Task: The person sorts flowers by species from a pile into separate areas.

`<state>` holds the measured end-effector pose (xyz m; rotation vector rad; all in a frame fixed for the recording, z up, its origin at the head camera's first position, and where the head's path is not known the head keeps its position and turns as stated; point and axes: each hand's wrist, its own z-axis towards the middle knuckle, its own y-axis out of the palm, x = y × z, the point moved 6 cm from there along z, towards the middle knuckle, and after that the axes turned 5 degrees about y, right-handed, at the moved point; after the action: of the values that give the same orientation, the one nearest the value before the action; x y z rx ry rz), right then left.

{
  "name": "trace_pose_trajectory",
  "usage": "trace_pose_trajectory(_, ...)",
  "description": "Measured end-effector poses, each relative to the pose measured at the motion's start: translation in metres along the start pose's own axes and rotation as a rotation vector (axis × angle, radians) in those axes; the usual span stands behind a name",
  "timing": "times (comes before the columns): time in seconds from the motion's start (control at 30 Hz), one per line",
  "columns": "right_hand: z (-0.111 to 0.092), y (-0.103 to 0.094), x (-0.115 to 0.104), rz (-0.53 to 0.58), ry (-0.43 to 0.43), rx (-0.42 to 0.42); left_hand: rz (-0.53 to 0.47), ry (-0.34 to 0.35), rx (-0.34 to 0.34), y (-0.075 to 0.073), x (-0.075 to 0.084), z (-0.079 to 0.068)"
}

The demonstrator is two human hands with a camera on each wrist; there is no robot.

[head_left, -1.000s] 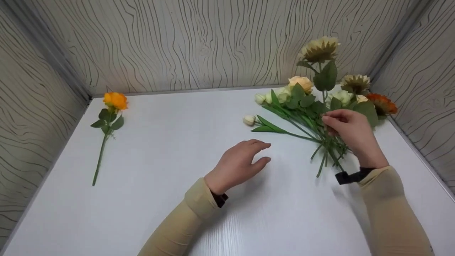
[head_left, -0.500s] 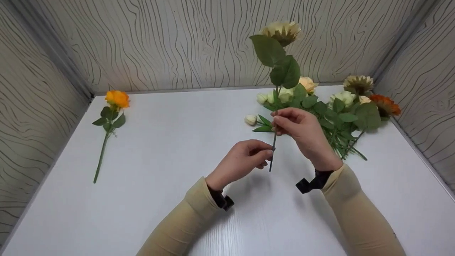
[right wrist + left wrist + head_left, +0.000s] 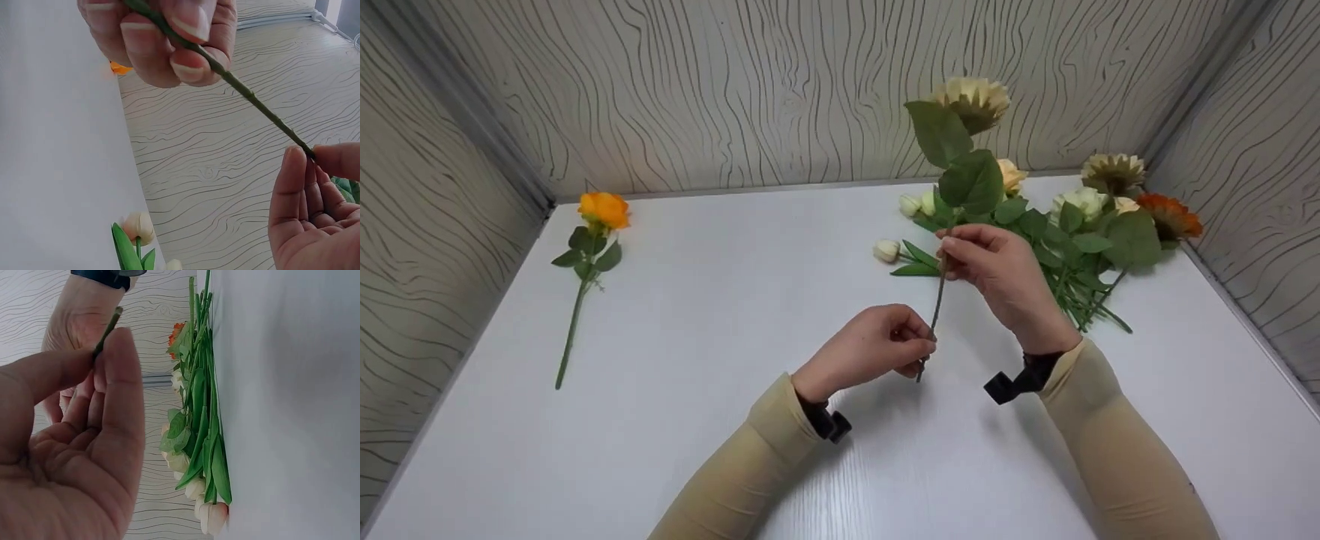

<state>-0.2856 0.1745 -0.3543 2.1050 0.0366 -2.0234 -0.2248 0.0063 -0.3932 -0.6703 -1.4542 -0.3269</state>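
A tall cream flower (image 3: 971, 101) with pointed petals and broad green leaves stands nearly upright, its bloom leaning away. My right hand (image 3: 997, 277) pinches its stem below the leaves, between thumb and fingers. Lower down, my left hand (image 3: 881, 341) pinches the same stem close to the cut end. That end pokes out past the left fingertips in the left wrist view, where the stem (image 3: 108, 332) shows green. Between both hands the stem (image 3: 253, 98) runs straight in the right wrist view. Behind the right hand, a white tulip (image 3: 887, 251) lies on the white table (image 3: 697, 337).
To the right lies a pile of flowers with crossing stems: a peach rose (image 3: 1011, 176), a white bloom (image 3: 1080, 202), a second cream flower (image 3: 1114, 174) and a rust-orange flower (image 3: 1170, 215). An orange-yellow rose (image 3: 604, 211) lies alone at the left. Wood-patterned walls (image 3: 780, 90) surround the table.
My right hand has lifted the cream flower off the pile and carried it left. My left hand has closed its fingers on the lower stem. Lately the flower has dipped slightly.
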Motion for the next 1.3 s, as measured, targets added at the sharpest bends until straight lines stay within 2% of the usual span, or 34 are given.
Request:
trace_pose_trajectory(0.1,0.002,-0.002,0.001,0.004,0.002,0.001,0.003,-0.004,0.024,-0.002,0.0,0.0)
trace_pose_trajectory(0.33,0.002,0.006,0.004,-0.007,0.008,-0.025,-0.09,0.022,0.141,-0.01,0.001,0.0)
trace_pose_trajectory(0.5,0.002,0.012,0.007,-0.026,0.02,-0.041,-0.073,0.054,0.197,-0.016,0.001,0.0)
trace_pose_trajectory(0.83,0.003,0.019,0.011,-0.049,0.021,-0.045,0.034,0.057,0.214,-0.02,0.001,-0.002)
trace_pose_trajectory(1.03,0.003,0.02,0.014,-0.077,0.046,-0.051,0.053,0.053,0.204,-0.024,0.0,-0.004)
trace_pose_trajectory(1.17,0.003,0.019,0.016,-0.106,0.066,-0.095,0.091,0.001,0.21,-0.041,-0.005,-0.011)
trace_pose_trajectory(1.3,0.001,0.016,0.015,-0.117,0.059,-0.131,0.172,-0.075,0.267,-0.082,-0.017,-0.027)
